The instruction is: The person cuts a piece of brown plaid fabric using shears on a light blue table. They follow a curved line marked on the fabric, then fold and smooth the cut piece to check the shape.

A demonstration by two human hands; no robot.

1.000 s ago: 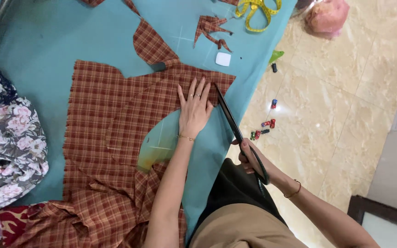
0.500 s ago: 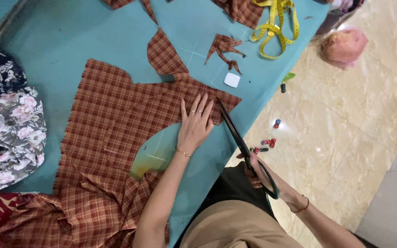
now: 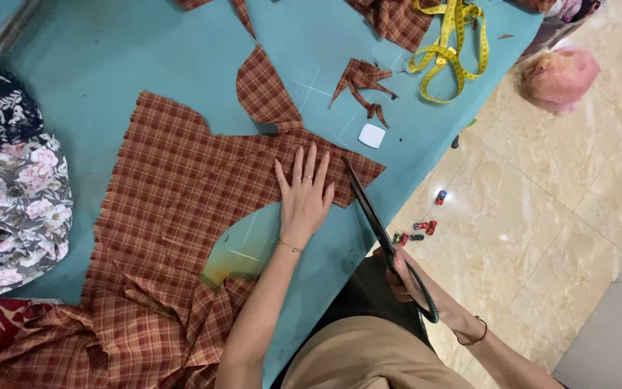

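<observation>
Woven red-brown plaid fabric (image 3: 181,187), curved armhole cut out, lies flat on the teal desk (image 3: 109,65). Left hand (image 3: 304,194) presses it, fingers spread, gripping nothing. Right hand (image 3: 408,277) grips long dark scissors (image 3: 379,227), blades nearly closed at the cloth edge. Nearby: plaid scraps (image 3: 365,79), white chalk (image 3: 372,135), yellow tape measure (image 3: 451,43).

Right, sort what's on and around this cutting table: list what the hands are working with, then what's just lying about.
In use:
left hand, flat on the plaid fabric
right hand, holding the scissors
teal table

Lying about:
yellow tape measure
white chalk piece
plaid offcuts
floral cloth
pink bag on the floor
small bits on the floor
</observation>
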